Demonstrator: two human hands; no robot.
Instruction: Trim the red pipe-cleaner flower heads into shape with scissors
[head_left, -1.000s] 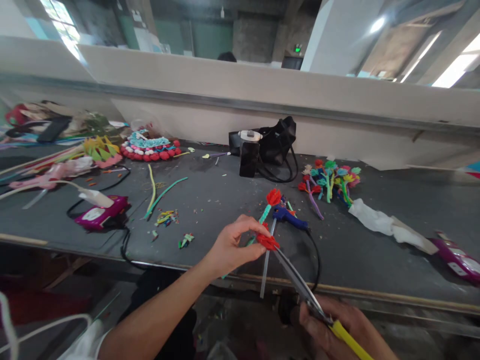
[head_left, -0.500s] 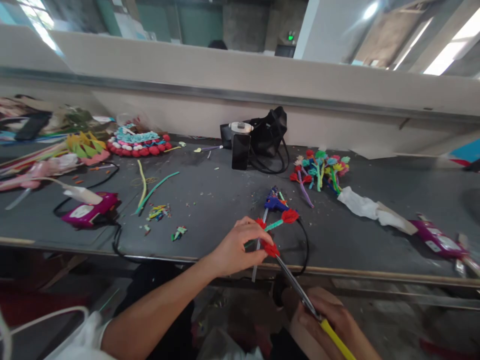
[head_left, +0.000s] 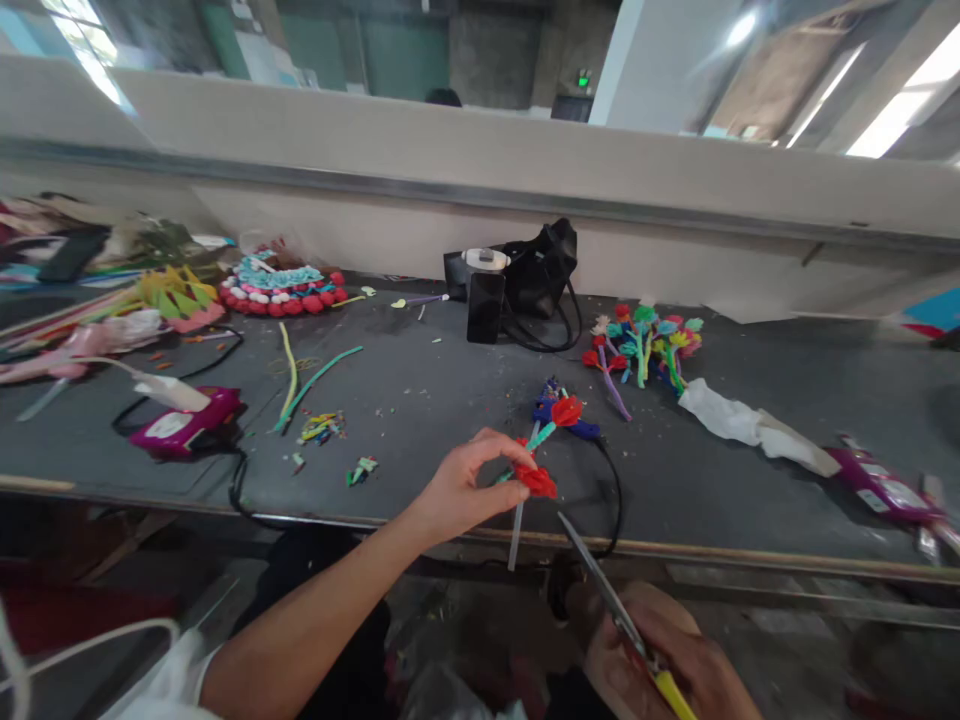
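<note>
My left hand (head_left: 474, 482) pinches a small fuzzy flower piece by one of its red blooms (head_left: 537, 481), above the table's front edge. From it a green pipe-cleaner stem (head_left: 541, 437) runs up to another red bloom (head_left: 566, 410). Lower right, my right hand (head_left: 652, 645) is wrapped round scissors with a yellow handle (head_left: 675, 695). Their blades (head_left: 592, 570) look closed, and the tip points at the lower bloom with a small gap between. Behind the flower lies a blue glue gun (head_left: 546, 402), partly hidden, with a clear glue stick (head_left: 516, 535) reaching past the edge.
Colourful pipe-cleaner flowers (head_left: 645, 345) lie at the back right, near a purple power strip (head_left: 885, 485). A black bag (head_left: 544, 265) and a phone (head_left: 485, 308) stand at the back. Left are coloured scraps (head_left: 322, 428), a green pipe cleaner (head_left: 319, 385) and another purple power strip (head_left: 187, 425).
The scissors' tip has drawn back from the lower red bloom, down and to the right. The flower piece has tilted in my left hand, its far bloom now higher and further left.
</note>
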